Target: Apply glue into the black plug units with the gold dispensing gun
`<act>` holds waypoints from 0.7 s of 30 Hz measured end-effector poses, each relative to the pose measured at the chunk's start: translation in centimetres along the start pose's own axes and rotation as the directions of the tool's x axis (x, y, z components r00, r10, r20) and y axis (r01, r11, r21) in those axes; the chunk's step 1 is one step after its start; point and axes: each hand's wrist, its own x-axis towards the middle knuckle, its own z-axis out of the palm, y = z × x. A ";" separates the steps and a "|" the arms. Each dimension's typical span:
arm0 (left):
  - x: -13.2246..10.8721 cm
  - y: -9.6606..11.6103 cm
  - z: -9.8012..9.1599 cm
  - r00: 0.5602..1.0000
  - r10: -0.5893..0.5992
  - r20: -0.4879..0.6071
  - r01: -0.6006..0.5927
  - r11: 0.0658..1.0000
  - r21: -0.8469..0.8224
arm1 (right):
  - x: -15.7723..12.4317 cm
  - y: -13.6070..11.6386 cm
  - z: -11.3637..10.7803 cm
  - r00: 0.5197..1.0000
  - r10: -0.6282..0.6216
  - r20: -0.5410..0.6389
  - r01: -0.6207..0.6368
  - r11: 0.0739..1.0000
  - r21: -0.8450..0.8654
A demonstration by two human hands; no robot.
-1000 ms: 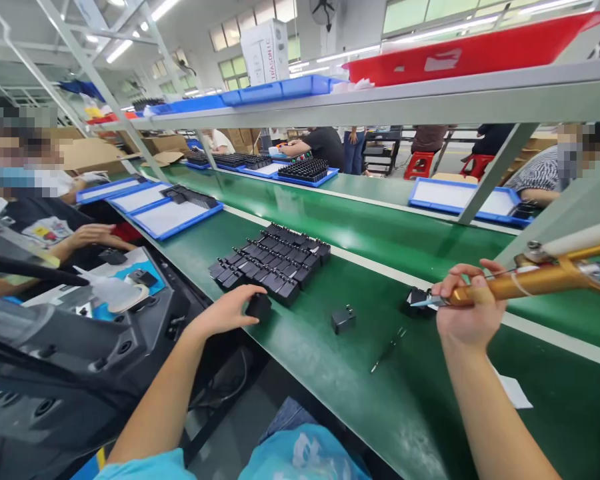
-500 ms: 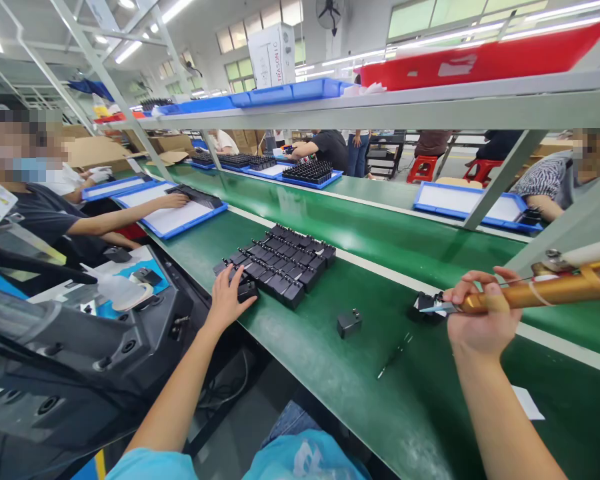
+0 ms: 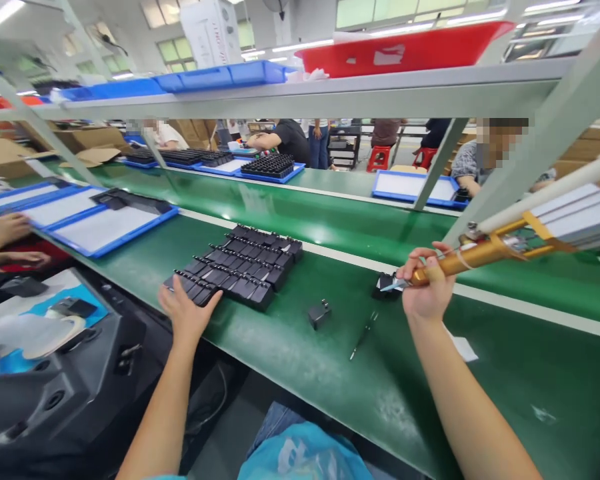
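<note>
My left hand [image 3: 187, 310] spreads over the near left corner of a block of black power adapters [image 3: 240, 267]. Its thumb and fingers are wide apart, astride the nearest row and touching it. My right hand [image 3: 430, 287] is wrapped round a gold tubular tool [image 3: 463, 263] with a pale blue pointed tip. That tip is at another black adapter [image 3: 385, 283], partly hidden behind the tool and fingers. Between my hands stands a single black adapter [image 3: 319, 313] with its pins up. Tweezers [image 3: 364, 335] lie beside it on the green bench [image 3: 290, 360].
A white paper piece [image 3: 464, 347] lies behind my right forearm. Blue-rimmed trays [image 3: 115, 233] stand at the left, near a co-worker's hands [image 3: 10, 240]. A dark machine [image 3: 75, 387] sits at lower left. Overhead runs a shelf [image 3: 290, 97], with a slanting post [image 3: 520, 127] at right.
The view has swung to the right. My left hand has shifted from beside an adapter at the block's near edge to astride the row there. My right hand still holds the tool at the adapter.
</note>
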 end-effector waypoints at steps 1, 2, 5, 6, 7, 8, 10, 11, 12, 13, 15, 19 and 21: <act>-0.7 1.2 -0.4 0.998 0.048 -0.034 -0.049 0.999 -0.016 | 0.0 0.0 0.0 1.000 0.001 0.005 -0.001 1.000 0.002; -1.6 2.6 -0.8 0.994 0.105 -0.037 -0.107 0.992 -0.064 | 0.0 0.0 0.0 1.000 0.002 0.009 -0.002 1.000 0.003; -5.2 7.8 -0.8 0.912 0.393 0.120 -0.331 0.876 -0.350 | 0.0 0.1 -0.1 1.000 -0.001 0.016 0.001 1.000 0.000; -6.3 9.7 -0.3 0.848 0.493 0.197 -0.369 0.814 -0.449 | 0.0 0.2 -0.2 1.000 -0.001 0.018 0.001 1.000 -0.003; -7.3 11.4 0.4 0.784 0.557 0.273 -0.366 0.770 -0.522 | 0.0 0.2 -0.2 1.000 -0.003 0.020 0.003 1.000 -0.005; -8.1 13.1 1.2 0.733 0.595 0.330 -0.345 0.743 -0.574 | 0.0 0.2 -0.2 1.000 -0.004 0.022 0.004 1.000 -0.006; -9.0 15.6 3.0 0.608 0.668 0.429 -0.322 0.702 -0.635 | 0.0 0.3 -0.2 1.000 -0.002 0.028 0.003 1.000 -0.012; -9.1 16.5 3.8 0.566 0.680 0.467 -0.305 0.698 -0.648 | -0.1 0.3 -0.2 1.000 0.000 0.029 0.001 1.000 -0.015; -9.1 17.1 4.5 0.531 0.683 0.502 -0.283 0.701 -0.654 | -0.1 0.3 -0.2 1.000 0.003 0.029 -0.002 1.000 -0.018; -9.1 17.5 5.1 0.516 0.673 0.531 -0.255 0.712 -0.654 | -0.1 0.3 -0.1 1.000 0.007 0.030 -0.006 1.000 -0.018; -9.0 17.7 5.6 0.526 0.635 0.566 -0.199 0.739 -0.644 | -0.1 0.3 0.0 0.999 0.011 0.030 -0.011 1.000 -0.014; -9.3 17.6 5.7 0.579 0.604 0.548 -0.208 0.759 -0.617 | -0.2 0.3 0.1 0.999 0.012 0.031 -0.012 1.000 0.009; -9.7 17.7 5.7 0.593 0.604 0.532 -0.232 0.762 -0.605 | -0.2 0.2 0.1 1.000 0.011 0.029 -0.011 1.000 0.015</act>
